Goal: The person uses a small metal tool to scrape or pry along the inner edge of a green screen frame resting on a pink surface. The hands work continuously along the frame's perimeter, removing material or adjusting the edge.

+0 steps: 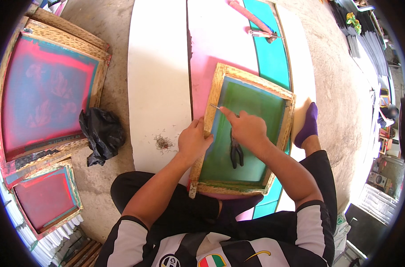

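Note:
A wooden screen-printing frame [213, 95] with green mesh lies on the boards in front of me. My left hand [192, 141] grips its left wooden edge. My right hand [247, 128] rests over the mesh and pinches a thin metal pin or staple [216, 107] near the frame's upper left inner edge. Dark pliers [236, 153] lie on the mesh just below my right hand. A small pile of pulled metal bits [163, 143] sits on the white board left of my left hand.
White [158, 66], pink [211, 40] and teal [269, 53] boards lie side by side on the concrete floor. Two red-stained screen frames [46, 93] [46, 196] and a black plastic bag [102, 133] lie to the left. My foot in a purple sock [308, 124] rests to the right.

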`<state>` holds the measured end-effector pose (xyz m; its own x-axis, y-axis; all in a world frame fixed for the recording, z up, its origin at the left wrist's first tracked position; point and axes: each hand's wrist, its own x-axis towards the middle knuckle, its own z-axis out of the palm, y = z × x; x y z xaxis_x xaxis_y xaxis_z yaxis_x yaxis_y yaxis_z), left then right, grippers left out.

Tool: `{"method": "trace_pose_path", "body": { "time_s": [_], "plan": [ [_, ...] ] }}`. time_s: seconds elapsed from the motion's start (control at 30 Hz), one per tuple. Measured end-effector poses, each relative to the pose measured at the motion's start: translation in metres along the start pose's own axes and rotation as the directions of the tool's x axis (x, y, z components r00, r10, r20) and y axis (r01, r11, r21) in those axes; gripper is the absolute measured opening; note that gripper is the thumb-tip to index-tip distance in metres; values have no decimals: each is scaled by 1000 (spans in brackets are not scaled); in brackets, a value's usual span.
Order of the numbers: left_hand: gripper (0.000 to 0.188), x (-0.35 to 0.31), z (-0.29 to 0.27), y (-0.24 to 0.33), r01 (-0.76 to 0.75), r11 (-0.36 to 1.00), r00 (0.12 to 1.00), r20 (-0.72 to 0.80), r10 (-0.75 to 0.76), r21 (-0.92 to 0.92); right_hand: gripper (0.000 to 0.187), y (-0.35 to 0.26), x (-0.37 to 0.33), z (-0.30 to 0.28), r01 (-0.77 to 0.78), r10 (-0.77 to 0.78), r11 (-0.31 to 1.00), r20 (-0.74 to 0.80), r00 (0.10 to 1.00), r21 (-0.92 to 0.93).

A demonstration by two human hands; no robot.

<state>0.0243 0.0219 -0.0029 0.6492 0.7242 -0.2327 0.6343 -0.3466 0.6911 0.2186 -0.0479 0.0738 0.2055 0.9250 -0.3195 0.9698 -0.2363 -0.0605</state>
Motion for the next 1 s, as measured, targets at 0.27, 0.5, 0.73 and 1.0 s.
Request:
{"method": "trace_pose_path", "body": {
  "time_s": [0.27,0.5,0.73,1.0],
  "plan": [
    [71,1,-1,2,-3,999,1000,28,2,53,52,12,10,20,-21,-8,919,72,997,393],
    [70,1,0,0,-5,998,1000,16,4,62,43,2,6,1,-123,71,942,172,982,313],
    [72,4,1,-6,5,997,998,65,-10,77,44,13,13,11,-95,27,875,147,989,474],
    [74,3,0,0,7,997,998,66,-11,72,43,33,17,52,-48,-31,612,85,996,790]
  ]
}}
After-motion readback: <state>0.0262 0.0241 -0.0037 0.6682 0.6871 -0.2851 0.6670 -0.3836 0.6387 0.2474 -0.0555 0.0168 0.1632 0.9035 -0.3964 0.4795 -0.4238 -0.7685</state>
